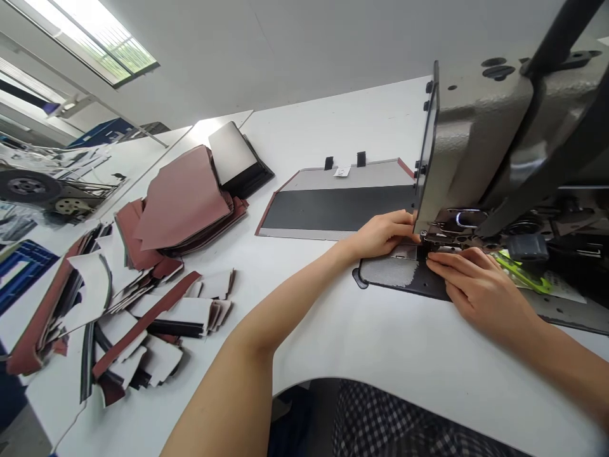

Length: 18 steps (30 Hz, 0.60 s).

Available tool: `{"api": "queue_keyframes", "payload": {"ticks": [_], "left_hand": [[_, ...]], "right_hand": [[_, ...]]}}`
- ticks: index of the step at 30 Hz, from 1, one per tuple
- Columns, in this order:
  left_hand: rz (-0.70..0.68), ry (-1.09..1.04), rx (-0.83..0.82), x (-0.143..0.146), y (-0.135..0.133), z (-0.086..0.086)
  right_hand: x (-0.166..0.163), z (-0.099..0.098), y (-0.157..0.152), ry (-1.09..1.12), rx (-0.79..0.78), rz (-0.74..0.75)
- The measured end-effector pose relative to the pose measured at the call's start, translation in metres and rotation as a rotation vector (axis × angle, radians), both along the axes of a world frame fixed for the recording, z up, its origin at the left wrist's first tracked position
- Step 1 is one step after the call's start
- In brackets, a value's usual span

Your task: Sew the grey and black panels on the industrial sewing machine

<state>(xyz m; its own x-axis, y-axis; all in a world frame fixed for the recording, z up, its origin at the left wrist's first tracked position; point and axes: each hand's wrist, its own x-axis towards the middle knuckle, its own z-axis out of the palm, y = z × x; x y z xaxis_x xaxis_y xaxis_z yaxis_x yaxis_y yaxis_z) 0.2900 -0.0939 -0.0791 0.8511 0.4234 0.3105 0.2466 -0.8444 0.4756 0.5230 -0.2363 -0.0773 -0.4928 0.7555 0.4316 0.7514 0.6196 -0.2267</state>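
At the sewing machine (457, 146), both my hands are close to the needle area. My left hand (383, 235) has its fingers bent and pressed together just left of the presser foot; what they hold, if anything, is hidden. My right hand (476, 279) lies on the dark machine bed (428, 282), fingers stretched toward the foot. Any small piece under its fingertips is too dark to make out. Behind my left hand lies a flat grey and black panel (333, 209) with reddish edges, two black tabs and a small white label. Its right end passes behind the machine head.
Left on the white table (304, 317) stand a stack of reddish-brown panels (185, 197), a grey and black stack (233, 152) and loose cut strips (152, 317). A yellow-green tool (523, 273) lies beyond my right hand. Blue crates (28, 273) and another machine (52, 190) are far left.
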Motion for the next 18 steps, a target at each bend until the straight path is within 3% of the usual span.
{"api": "queue_keyframes", "payload": {"ticks": [10,15,18], "left_hand": [[0.098,0.139,0.007,0.003,-0.007,0.010],[0.273,0.193,-0.047,0.006,-0.040,0.022],[0.330,0.300,0.010,0.002,-0.063,0.032]], "right_hand": [[-0.001,0.001,0.001,0.047,-0.026,-0.005],[0.003,-0.003,0.002,0.034,-0.009,0.013],[0.005,-0.002,0.002,-0.001,0.005,0.044]]}}
